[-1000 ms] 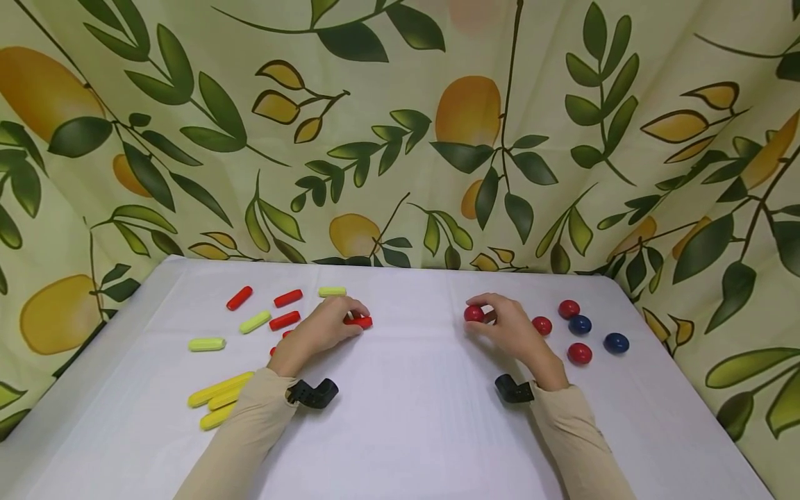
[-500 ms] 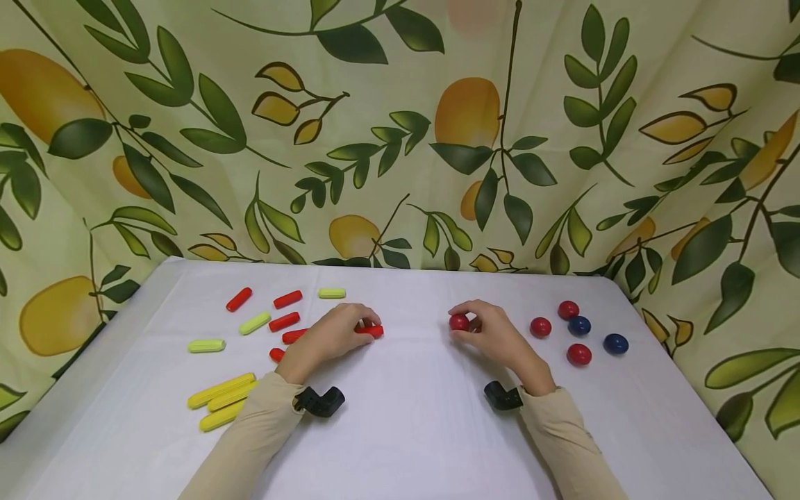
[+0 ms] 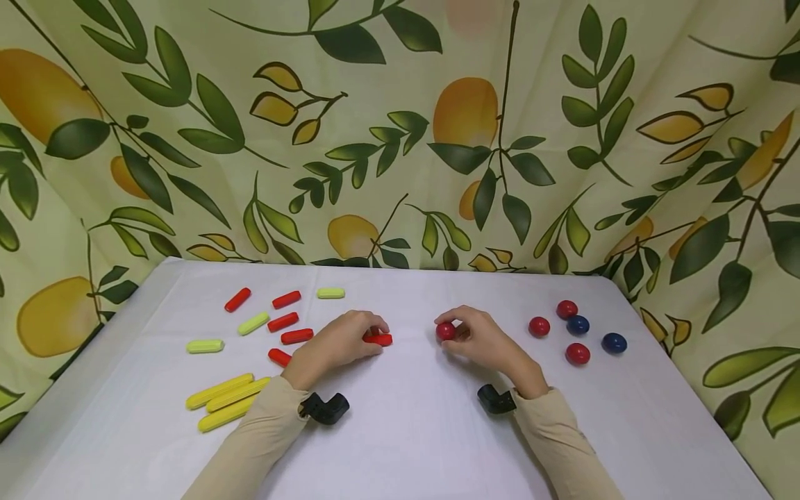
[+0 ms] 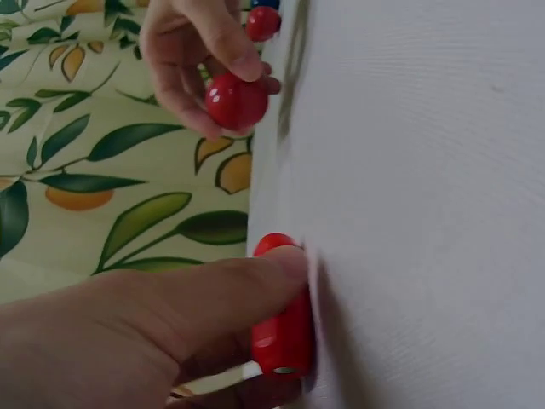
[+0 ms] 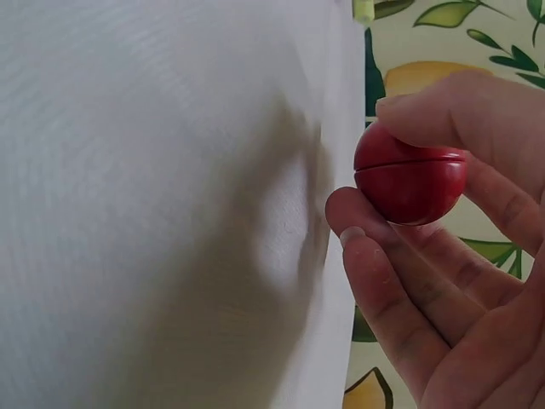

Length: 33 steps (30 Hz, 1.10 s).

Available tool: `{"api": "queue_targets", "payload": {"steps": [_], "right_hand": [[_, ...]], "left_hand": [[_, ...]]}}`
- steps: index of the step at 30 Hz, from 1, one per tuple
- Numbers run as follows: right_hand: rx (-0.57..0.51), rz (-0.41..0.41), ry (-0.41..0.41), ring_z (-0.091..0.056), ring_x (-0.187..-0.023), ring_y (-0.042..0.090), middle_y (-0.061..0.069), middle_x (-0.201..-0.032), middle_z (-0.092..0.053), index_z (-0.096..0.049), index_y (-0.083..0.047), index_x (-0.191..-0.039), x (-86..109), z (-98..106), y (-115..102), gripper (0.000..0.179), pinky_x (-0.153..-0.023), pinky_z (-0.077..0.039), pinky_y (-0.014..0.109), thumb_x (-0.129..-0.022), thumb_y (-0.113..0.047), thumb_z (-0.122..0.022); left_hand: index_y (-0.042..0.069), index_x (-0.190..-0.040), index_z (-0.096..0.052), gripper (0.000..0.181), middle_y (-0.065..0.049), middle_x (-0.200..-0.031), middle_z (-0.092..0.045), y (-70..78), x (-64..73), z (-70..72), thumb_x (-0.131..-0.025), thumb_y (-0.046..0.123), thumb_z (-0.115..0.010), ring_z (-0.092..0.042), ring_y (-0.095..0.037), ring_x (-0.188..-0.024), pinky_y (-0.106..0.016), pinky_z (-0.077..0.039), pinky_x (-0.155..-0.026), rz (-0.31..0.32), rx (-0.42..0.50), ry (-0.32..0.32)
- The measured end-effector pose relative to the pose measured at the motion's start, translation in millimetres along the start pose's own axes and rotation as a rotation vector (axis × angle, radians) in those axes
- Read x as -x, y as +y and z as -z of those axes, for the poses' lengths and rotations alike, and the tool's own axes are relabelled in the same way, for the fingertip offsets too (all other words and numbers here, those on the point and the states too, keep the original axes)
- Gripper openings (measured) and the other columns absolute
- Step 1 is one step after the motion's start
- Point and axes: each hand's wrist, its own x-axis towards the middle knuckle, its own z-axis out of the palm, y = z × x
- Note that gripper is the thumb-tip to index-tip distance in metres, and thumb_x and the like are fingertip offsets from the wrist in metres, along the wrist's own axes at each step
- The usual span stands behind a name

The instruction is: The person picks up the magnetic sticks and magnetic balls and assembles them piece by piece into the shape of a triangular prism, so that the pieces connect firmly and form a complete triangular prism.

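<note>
My left hand (image 3: pixel 340 344) pinches a short red rod (image 4: pixel 283 336) between thumb and fingers, close over the white tabletop in the left wrist view. Opposite it, a glossy red ball (image 5: pixel 410 179) with a groove around its middle is held in the fingertips of my right hand (image 3: pixel 484 340). The right wrist view shows the ball raised off the cloth, its shadow falling on the white surface. In the head view the rod's end points toward the ball, with a gap of tabletop between them.
Short red rods (image 3: pixel 296 336) and pale green rods (image 3: pixel 205 346) lie at left, with longer yellow rods (image 3: pixel 220 391) nearer the front. Red balls (image 3: pixel 539 326) and blue balls (image 3: pixel 615 343) sit at right. A patterned curtain (image 3: pixel 375 139) hangs behind the table.
Both hands have come closer together and slightly nearer the front: the left moved right with the red rod, the right moved left with the red ball. The other pieces stayed put.
</note>
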Motion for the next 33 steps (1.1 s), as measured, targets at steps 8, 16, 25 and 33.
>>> {"api": "queue_targets", "payload": {"steps": [8, 16, 25, 33], "right_hand": [[-0.025, -0.023, -0.014, -0.063, -0.092, 0.017, 0.008, -0.115, -0.067, -0.066, -0.006, -0.121, -2.8, -9.5, -2.8, 0.040, -0.083, -0.057, 0.033, -0.084, -0.011, -0.079], [-0.020, -0.019, -0.053, -0.062, -0.091, 0.015, 0.006, -0.112, -0.068, -0.067, -0.008, -0.120, -5.7, -16.7, -6.6, 0.040, -0.083, -0.056, 0.030, -0.083, -0.016, -0.080], [-0.018, -0.010, -0.076, -0.061, -0.089, 0.013, 0.005, -0.110, -0.067, -0.067, -0.008, -0.119, -6.2, -20.2, -11.4, 0.040, -0.081, -0.055, 0.026, -0.083, -0.016, -0.081], [-0.016, 0.021, -0.089, -0.061, -0.087, 0.012, 0.004, -0.108, -0.068, -0.067, -0.007, -0.118, -6.5, -24.4, -14.2, 0.038, -0.079, -0.054, 0.024, -0.083, -0.015, -0.080]], "left_hand": [[0.013, -0.108, -0.072, 0.023, 0.001, -0.092, -0.065, 2.6, 2.4, 2.4, -0.086, 0.016, -0.077, -0.055, -0.015, -0.087, -0.033, -0.051, -0.085, 0.008, -0.015, -0.010], [0.013, -0.111, -0.072, 0.024, 0.003, -0.091, -0.064, 6.7, 1.6, -4.4, -0.088, 0.017, -0.076, -0.055, -0.014, -0.086, -0.031, -0.050, -0.082, -0.047, -0.003, -0.013], [0.013, -0.113, -0.072, 0.025, 0.002, -0.093, -0.065, 9.6, 0.8, -8.9, -0.088, 0.018, -0.075, -0.056, -0.014, -0.087, -0.031, -0.051, -0.082, -0.078, 0.000, -0.014], [0.011, -0.111, -0.072, 0.024, 0.000, -0.093, -0.067, 10.1, 0.5, -12.1, -0.088, 0.017, -0.075, -0.057, -0.014, -0.086, -0.032, -0.052, -0.082, -0.117, 0.015, -0.010]]}}
